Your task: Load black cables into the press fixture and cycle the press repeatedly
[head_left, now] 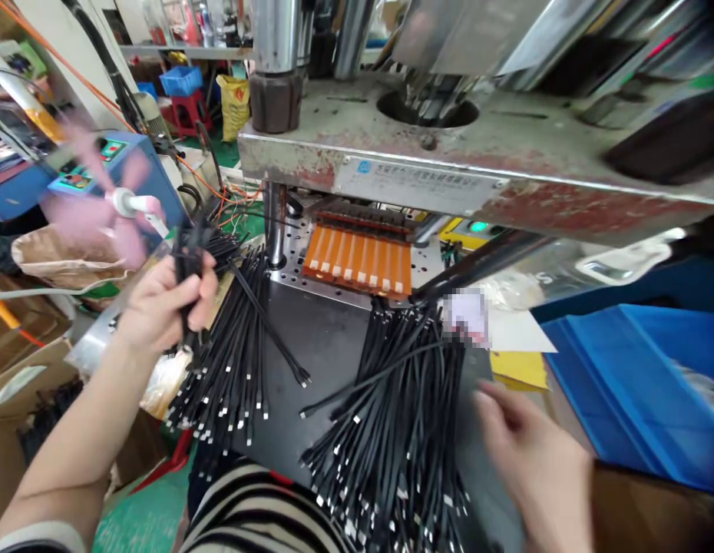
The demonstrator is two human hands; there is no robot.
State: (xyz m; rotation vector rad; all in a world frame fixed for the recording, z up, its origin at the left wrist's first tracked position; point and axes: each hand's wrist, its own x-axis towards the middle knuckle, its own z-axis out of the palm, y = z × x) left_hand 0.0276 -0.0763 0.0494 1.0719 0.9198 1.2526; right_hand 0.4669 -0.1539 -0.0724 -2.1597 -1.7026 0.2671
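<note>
My left hand [166, 299] is closed around a bunch of short black cables [191, 269], raised above the left pile of black cables [236, 346]. Blur hides the ends of the held bunch. My right hand [533, 453] is beside the right-hand cable pile [403, 415], apart from it, its fingers curled and smeared; whether anything is in them cannot be made out. Both piles have small pale metal tips and lie on a dark work surface [325, 326]. Behind them, an orange slotted fixture [360, 257] sits on the metal plate of a press.
The press's heavy upper plate [426, 169] hangs over the fixture, with steel posts at its sides. A pink fan [123, 203] spins at left near a blue control box [155, 177]. Blue bins [610, 384] stand at right. Cardboard boxes [23, 384] are at lower left.
</note>
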